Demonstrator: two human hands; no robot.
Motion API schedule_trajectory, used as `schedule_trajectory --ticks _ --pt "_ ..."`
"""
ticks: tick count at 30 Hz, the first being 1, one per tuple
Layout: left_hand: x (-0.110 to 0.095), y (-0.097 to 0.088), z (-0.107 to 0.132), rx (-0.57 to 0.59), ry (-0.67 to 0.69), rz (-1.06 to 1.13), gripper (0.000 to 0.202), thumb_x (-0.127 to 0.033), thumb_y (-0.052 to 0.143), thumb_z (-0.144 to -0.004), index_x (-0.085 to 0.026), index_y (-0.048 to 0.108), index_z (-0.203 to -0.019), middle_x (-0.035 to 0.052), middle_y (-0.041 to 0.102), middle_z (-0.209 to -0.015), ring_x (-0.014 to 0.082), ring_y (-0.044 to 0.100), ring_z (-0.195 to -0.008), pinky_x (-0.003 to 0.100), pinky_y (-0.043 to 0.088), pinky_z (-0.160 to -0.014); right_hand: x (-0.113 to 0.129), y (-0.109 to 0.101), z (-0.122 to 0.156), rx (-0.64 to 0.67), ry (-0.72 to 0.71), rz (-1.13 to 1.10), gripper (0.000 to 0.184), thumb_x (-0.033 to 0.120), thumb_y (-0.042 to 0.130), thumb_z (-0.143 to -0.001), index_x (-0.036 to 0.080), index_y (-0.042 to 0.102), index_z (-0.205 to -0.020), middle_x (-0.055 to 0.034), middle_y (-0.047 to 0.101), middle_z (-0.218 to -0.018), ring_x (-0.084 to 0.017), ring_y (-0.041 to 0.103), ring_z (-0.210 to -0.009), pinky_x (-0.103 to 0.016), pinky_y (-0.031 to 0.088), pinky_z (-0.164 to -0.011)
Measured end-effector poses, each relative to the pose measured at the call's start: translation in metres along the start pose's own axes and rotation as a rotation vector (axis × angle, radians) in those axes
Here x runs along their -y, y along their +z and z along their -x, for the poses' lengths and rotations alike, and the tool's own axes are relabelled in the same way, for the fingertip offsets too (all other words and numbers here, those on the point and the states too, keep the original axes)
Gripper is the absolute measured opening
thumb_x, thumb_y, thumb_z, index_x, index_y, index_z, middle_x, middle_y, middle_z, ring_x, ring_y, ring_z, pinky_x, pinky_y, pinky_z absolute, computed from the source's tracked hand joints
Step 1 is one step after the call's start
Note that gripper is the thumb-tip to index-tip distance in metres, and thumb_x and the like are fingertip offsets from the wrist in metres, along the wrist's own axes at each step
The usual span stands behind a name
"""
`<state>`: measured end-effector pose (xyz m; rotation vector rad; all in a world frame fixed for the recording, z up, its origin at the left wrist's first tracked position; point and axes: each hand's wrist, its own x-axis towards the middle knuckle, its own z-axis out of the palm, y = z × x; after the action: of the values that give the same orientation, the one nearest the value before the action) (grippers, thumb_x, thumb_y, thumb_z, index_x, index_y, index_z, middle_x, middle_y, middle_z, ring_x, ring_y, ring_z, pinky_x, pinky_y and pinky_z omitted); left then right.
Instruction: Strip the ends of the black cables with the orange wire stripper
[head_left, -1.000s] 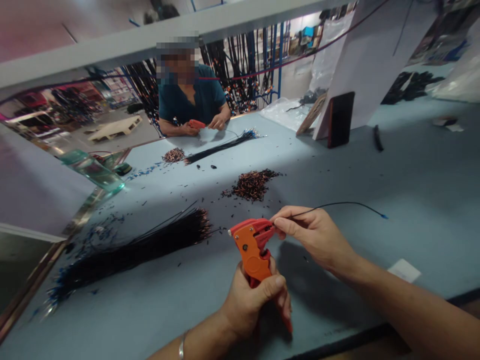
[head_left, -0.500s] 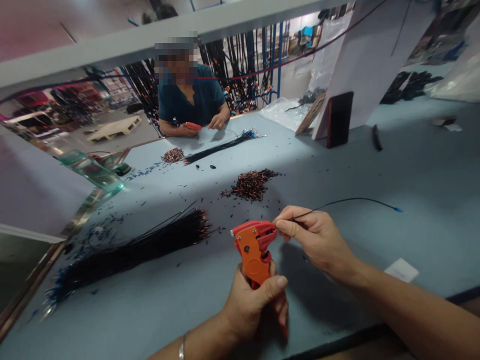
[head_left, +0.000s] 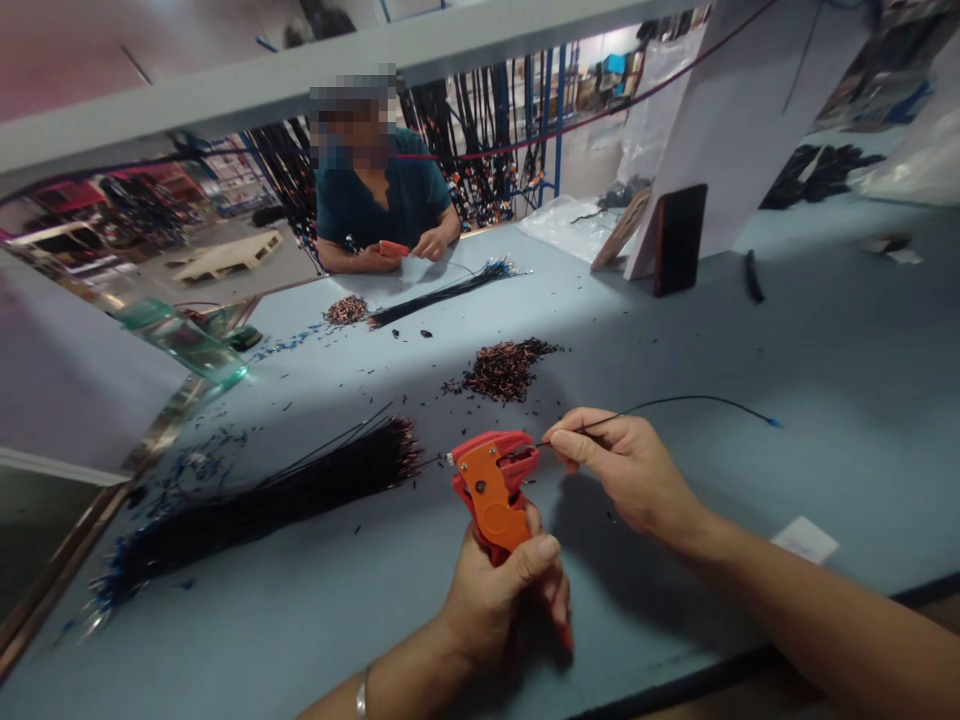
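Observation:
My left hand [head_left: 502, 590] is closed round the handles of an orange and red wire stripper [head_left: 491, 490], its jaws pointing right. Between thumb and forefinger, my right hand [head_left: 622, 465] pinches a thin black wire [head_left: 686, 399]. One end of the wire reaches toward the jaws; whether it sits inside them I cannot tell. The other end arcs away to the right and carries a blue tip. Left of the stripper lies a thick bundle of black wires [head_left: 277, 500] with bare copper ends. Beyond my hands is a heap of short black and copper offcuts [head_left: 502, 370].
Across the table [head_left: 825, 330] a person [head_left: 382, 195] holds a red tool beside another wire bundle [head_left: 442, 293]. A bottle [head_left: 187, 345] lies tilted at the left edge. A phone [head_left: 679, 240] leans against a white post. A white paper piece [head_left: 805, 540] lies near my right forearm.
The wire stripper in my left hand has shifted slightly left, and its jaws now stand a little apart from my right fingertips. The wire's blue end has moved left.

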<state>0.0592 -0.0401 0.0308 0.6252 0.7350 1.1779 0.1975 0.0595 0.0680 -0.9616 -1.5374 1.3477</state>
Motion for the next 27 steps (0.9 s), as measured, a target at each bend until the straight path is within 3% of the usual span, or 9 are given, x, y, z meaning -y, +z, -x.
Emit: schedule_trajectory --ticks 7,13,16,22,27 --pt "-0.009 0.003 -0.002 -0.079 0.024 0.040 0.031 -0.032 0.073 -0.077 -0.018 0.046 -0.078 -0.0064 0.054 -0.055 0.0102 0.058 -0.049 0.029 0.051 -0.061 -0.001 0.000 -0.002 -0.022 0.017 -0.016 0.026 0.038 0.065 -0.084 0.018 0.065 -0.067 0.0017 0.054 -0.061 -0.011 0.049 -0.057 -0.024 0.042 -0.057" --pt "-0.008 0.004 -0.003 -0.034 0.051 0.036 0.028 -0.030 0.073 -0.077 -0.017 0.049 -0.084 -0.0029 0.061 -0.064 0.0138 0.062 -0.060 0.032 0.051 -0.068 0.004 0.001 0.001 -0.018 -0.053 0.078 0.024 0.035 0.063 -0.086 0.019 0.066 -0.069 0.0014 0.057 -0.063 -0.012 0.052 -0.059 -0.024 0.043 -0.057" --pt "-0.008 0.002 -0.002 -0.035 0.052 0.015 0.027 -0.030 0.073 -0.077 -0.017 0.051 -0.083 -0.0022 0.061 -0.064 0.0142 0.063 -0.062 0.033 0.053 -0.067 0.006 0.002 0.004 -0.007 -0.184 0.174 0.021 0.030 0.061 -0.089 0.019 0.067 -0.071 0.0008 0.061 -0.066 -0.013 0.056 -0.062 -0.024 0.044 -0.059" --pt "-0.008 0.000 -0.001 -0.063 0.043 -0.026 0.027 -0.031 0.074 -0.076 -0.016 0.053 -0.084 0.0006 0.063 -0.068 0.0173 0.064 -0.063 0.033 0.057 -0.056 0.002 0.003 0.012 0.061 -0.603 0.402 0.013 0.016 0.058 -0.091 0.019 0.066 -0.082 -0.0007 0.068 -0.073 -0.013 0.061 -0.067 -0.025 0.047 -0.064" --pt "-0.008 0.002 0.000 -0.083 0.049 -0.068 0.027 -0.034 0.075 -0.075 -0.014 0.056 -0.082 0.0018 0.063 -0.067 0.0179 0.063 -0.063 0.034 0.057 -0.056 0.000 0.003 0.013 0.031 -0.738 0.567 0.014 0.015 0.056 -0.092 0.019 0.064 -0.080 -0.0016 0.069 -0.072 -0.013 0.060 -0.065 -0.027 0.045 -0.062"
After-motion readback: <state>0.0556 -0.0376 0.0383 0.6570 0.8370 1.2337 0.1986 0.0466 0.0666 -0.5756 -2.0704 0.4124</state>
